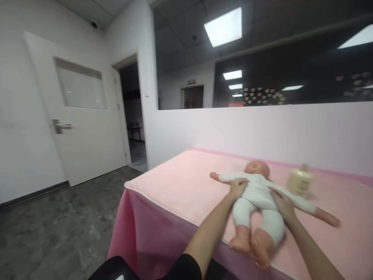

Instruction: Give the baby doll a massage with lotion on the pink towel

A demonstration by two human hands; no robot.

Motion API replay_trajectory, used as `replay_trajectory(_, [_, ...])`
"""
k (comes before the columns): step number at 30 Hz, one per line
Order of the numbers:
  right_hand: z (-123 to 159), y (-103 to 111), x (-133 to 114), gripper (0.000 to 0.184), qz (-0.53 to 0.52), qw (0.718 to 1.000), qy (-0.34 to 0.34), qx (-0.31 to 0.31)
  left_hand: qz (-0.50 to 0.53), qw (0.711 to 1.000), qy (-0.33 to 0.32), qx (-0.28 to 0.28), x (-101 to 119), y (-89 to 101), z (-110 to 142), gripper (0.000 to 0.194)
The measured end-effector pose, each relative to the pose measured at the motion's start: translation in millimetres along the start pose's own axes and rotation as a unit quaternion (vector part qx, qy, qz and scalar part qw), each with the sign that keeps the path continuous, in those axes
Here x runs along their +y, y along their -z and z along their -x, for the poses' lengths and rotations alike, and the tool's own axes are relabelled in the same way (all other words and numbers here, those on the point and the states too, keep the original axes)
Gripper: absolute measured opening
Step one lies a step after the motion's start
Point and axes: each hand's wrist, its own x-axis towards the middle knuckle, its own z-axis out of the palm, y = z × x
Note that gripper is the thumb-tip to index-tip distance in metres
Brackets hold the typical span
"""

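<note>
A baby doll (258, 192) in a white bodysuit lies on its back on a pink padded mat (180, 182), arms spread and feet toward me. My left hand (239, 189) rests against the left side of its torso, fingers bent over the edge just below the arm. On the opposite side, my right hand (281, 203) clasps the torso, its fingers reaching up onto the chest. Both thumbs are hard to make out. To the right of the doll's head stands a blurred, pale yellow pump bottle (300, 182), apart from my hands.
A pink cloth (157, 229) hangs down the front of the table. Behind it is a white wall (233, 128) with a wide window above. At the left, a white door (87, 144) stands open beside a dark doorway, over a grey floor (64, 229).
</note>
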Motion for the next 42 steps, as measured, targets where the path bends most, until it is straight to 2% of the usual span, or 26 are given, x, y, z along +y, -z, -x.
replay_trajectory(4, [3, -3, -6, 0.04, -0.058, 0.997, -0.043, 0.007, -0.005, 1.0, -0.002, -0.008, 4, 2.6, -3, 0.023])
replay_trajectory(10, [4, -4, -16, 0.032, -0.064, 0.996, -0.059, 0.012, -0.02, 0.999, -0.008, -0.031, 5, 6.6, -7, 0.025])
replay_trajectory(19, [2, -5, -14, 0.026, -0.066, 0.996, -0.061, 0.013, -0.024, 0.999, -0.002, -0.042, 1, 7.3, -11, 0.028])
replay_trajectory(42, [6, -3, -15, 0.029, -0.071, 0.997, -0.039, 0.008, -0.039, 0.998, -0.013, -0.047, 7, 9.2, -7, 0.026])
